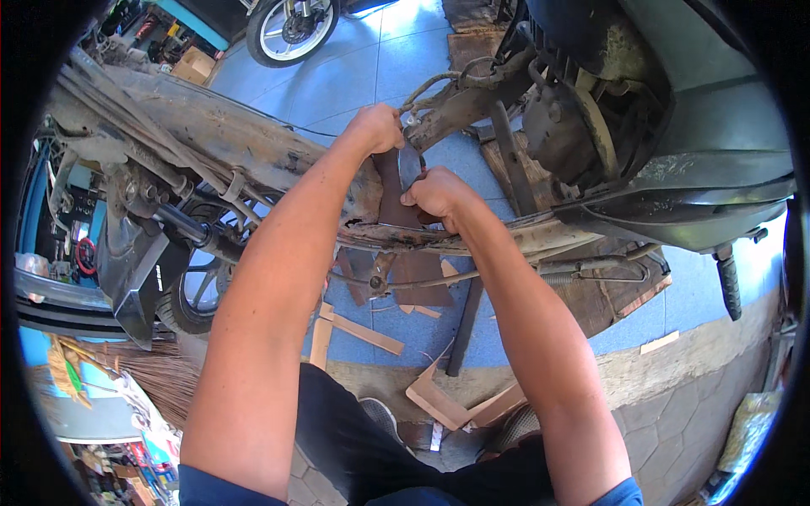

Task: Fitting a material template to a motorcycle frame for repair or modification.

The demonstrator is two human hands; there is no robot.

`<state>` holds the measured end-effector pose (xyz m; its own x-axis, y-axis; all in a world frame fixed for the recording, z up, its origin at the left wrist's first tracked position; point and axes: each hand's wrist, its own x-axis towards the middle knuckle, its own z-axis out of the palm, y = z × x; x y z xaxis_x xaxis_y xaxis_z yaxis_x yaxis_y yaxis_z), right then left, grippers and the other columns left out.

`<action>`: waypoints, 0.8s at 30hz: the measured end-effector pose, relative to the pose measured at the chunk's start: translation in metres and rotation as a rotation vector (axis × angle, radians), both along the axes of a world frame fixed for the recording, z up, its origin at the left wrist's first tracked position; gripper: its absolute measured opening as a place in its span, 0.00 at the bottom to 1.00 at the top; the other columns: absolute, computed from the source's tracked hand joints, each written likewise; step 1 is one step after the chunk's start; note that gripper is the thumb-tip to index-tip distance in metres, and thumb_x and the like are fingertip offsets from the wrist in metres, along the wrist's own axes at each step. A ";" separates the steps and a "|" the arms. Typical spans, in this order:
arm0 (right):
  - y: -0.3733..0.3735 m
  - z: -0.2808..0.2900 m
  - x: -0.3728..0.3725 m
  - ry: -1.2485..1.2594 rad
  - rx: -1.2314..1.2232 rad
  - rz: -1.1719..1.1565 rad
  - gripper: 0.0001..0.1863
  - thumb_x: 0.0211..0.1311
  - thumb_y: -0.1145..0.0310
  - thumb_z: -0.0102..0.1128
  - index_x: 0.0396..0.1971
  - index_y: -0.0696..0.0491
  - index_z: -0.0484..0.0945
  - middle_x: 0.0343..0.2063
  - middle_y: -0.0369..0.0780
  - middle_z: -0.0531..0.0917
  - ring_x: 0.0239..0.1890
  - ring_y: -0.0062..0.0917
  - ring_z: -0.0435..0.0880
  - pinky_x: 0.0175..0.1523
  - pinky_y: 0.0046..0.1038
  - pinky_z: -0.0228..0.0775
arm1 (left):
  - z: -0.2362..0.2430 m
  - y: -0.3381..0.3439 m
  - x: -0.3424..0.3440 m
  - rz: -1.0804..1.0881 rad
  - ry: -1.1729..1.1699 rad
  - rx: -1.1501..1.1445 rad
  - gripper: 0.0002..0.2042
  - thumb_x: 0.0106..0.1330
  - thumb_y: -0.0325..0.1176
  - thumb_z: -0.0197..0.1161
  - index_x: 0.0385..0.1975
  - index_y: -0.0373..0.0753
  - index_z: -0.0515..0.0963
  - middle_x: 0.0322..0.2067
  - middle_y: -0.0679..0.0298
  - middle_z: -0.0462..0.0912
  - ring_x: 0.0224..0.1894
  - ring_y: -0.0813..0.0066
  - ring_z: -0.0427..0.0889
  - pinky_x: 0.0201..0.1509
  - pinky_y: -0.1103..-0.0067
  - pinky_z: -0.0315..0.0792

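Your brown strip (393, 202) sits between your hands, up against the scooter frame (540, 238). Left hand (377, 131) is at its 12 o'clock end and looks nearest that tip; right hand (439, 196) is just off its 3 o'clock edge, thumb by it. Long axis runs roughly 12 to 6, leaning a touch toward 11 and 5; lower end points down at the frame's near rail. A flat grey piece (409, 164) lies alongside, on the strip's 2 o'clock side, axis about 11 to 5, one hand at each end. Both hands are narrow, fingers curled (can't tell which grips what, knuckles hide it).
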<state>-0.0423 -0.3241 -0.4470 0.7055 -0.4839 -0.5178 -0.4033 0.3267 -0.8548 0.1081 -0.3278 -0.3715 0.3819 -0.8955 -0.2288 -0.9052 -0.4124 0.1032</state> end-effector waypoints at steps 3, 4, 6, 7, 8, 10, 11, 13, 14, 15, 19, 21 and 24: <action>0.001 0.015 -0.006 0.046 -0.007 0.024 0.08 0.55 0.74 0.65 0.31 0.63 0.79 0.27 0.42 0.80 0.25 0.28 0.75 0.28 0.35 0.62 | 0.005 0.001 0.000 0.029 -0.014 0.057 0.18 0.50 0.34 0.72 0.42 0.37 0.81 0.36 0.55 0.85 0.41 0.57 0.82 0.48 0.68 0.74; 0.004 0.016 -0.004 0.056 -0.018 0.032 0.08 0.55 0.74 0.65 0.31 0.63 0.79 0.27 0.42 0.80 0.25 0.28 0.75 0.28 0.35 0.62 | 0.006 0.005 0.003 0.054 0.073 0.011 0.18 0.52 0.34 0.72 0.43 0.37 0.81 0.38 0.54 0.85 0.43 0.57 0.82 0.49 0.68 0.74; 0.009 0.020 0.000 -0.002 -0.039 -0.042 0.12 0.51 0.72 0.66 0.24 0.67 0.77 0.21 0.42 0.74 0.22 0.29 0.66 0.22 0.40 0.57 | 0.009 0.012 0.011 0.087 0.165 -0.046 0.18 0.53 0.34 0.71 0.45 0.36 0.81 0.40 0.53 0.85 0.44 0.56 0.83 0.50 0.68 0.74; 0.005 0.013 -0.001 0.002 -0.041 -0.043 0.12 0.51 0.72 0.66 0.24 0.67 0.77 0.21 0.42 0.74 0.22 0.29 0.66 0.22 0.40 0.57 | 0.010 0.011 0.002 0.075 0.099 -0.086 0.18 0.56 0.33 0.69 0.46 0.35 0.81 0.41 0.52 0.85 0.46 0.55 0.82 0.51 0.68 0.74; 0.002 0.003 -0.001 -0.027 -0.033 -0.049 0.11 0.51 0.72 0.67 0.25 0.66 0.77 0.21 0.42 0.75 0.22 0.28 0.67 0.23 0.39 0.57 | 0.014 0.011 -0.005 0.063 0.028 -0.127 0.17 0.58 0.32 0.67 0.47 0.34 0.80 0.43 0.50 0.84 0.47 0.54 0.82 0.52 0.67 0.74; -0.001 -0.003 0.000 -0.060 -0.026 -0.044 0.11 0.51 0.72 0.67 0.25 0.66 0.78 0.22 0.42 0.76 0.22 0.28 0.67 0.23 0.39 0.57 | 0.019 0.025 -0.016 0.028 0.035 -0.243 0.15 0.59 0.30 0.64 0.46 0.36 0.81 0.43 0.48 0.83 0.48 0.52 0.81 0.52 0.65 0.74; -0.001 0.001 -0.002 -0.063 0.011 -0.016 0.08 0.53 0.73 0.65 0.29 0.63 0.79 0.26 0.41 0.78 0.24 0.28 0.73 0.27 0.36 0.64 | 0.021 0.036 -0.024 -0.011 0.048 -0.357 0.13 0.60 0.28 0.61 0.44 0.37 0.82 0.43 0.47 0.82 0.49 0.49 0.80 0.53 0.64 0.74; -0.004 0.002 -0.007 -0.054 0.041 0.010 0.07 0.55 0.74 0.64 0.32 0.61 0.81 0.29 0.41 0.81 0.26 0.27 0.78 0.31 0.32 0.70 | 0.027 0.063 -0.046 -0.100 0.075 -0.505 0.12 0.64 0.25 0.57 0.46 0.34 0.80 0.44 0.49 0.83 0.48 0.50 0.81 0.51 0.64 0.74; -0.007 0.002 -0.010 -0.002 0.022 -0.001 0.07 0.55 0.74 0.63 0.33 0.61 0.81 0.29 0.41 0.81 0.27 0.27 0.79 0.32 0.31 0.70 | 0.030 0.079 -0.058 -0.139 0.076 -0.584 0.12 0.64 0.24 0.57 0.46 0.34 0.79 0.43 0.50 0.83 0.47 0.49 0.81 0.50 0.64 0.74; -0.006 0.003 -0.006 0.039 0.009 0.000 0.07 0.55 0.74 0.63 0.33 0.62 0.81 0.29 0.41 0.82 0.27 0.27 0.79 0.33 0.30 0.71 | 0.033 0.100 -0.065 -0.168 0.063 -0.657 0.12 0.64 0.24 0.56 0.46 0.35 0.79 0.43 0.50 0.83 0.46 0.49 0.80 0.49 0.64 0.74; -0.006 0.008 -0.011 0.046 -0.041 0.006 0.09 0.55 0.74 0.63 0.34 0.63 0.81 0.31 0.41 0.82 0.28 0.27 0.79 0.33 0.31 0.70 | 0.026 0.171 -0.092 0.000 0.265 -0.773 0.14 0.65 0.24 0.57 0.50 0.36 0.78 0.41 0.55 0.83 0.43 0.60 0.83 0.45 0.72 0.75; 0.001 0.018 -0.008 0.083 -0.184 0.084 0.12 0.54 0.72 0.64 0.37 0.64 0.82 0.33 0.43 0.83 0.28 0.26 0.78 0.33 0.31 0.70 | 0.015 0.207 -0.097 0.105 0.370 -0.787 0.14 0.65 0.22 0.57 0.50 0.36 0.78 0.42 0.56 0.84 0.44 0.64 0.84 0.46 0.74 0.75; 0.008 0.046 -0.012 0.133 -0.208 0.107 0.15 0.54 0.69 0.64 0.38 0.64 0.82 0.35 0.45 0.83 0.27 0.25 0.77 0.28 0.32 0.67 | 0.015 0.220 -0.096 0.207 0.476 -0.751 0.16 0.63 0.18 0.56 0.51 0.35 0.77 0.45 0.56 0.84 0.45 0.70 0.84 0.47 0.77 0.76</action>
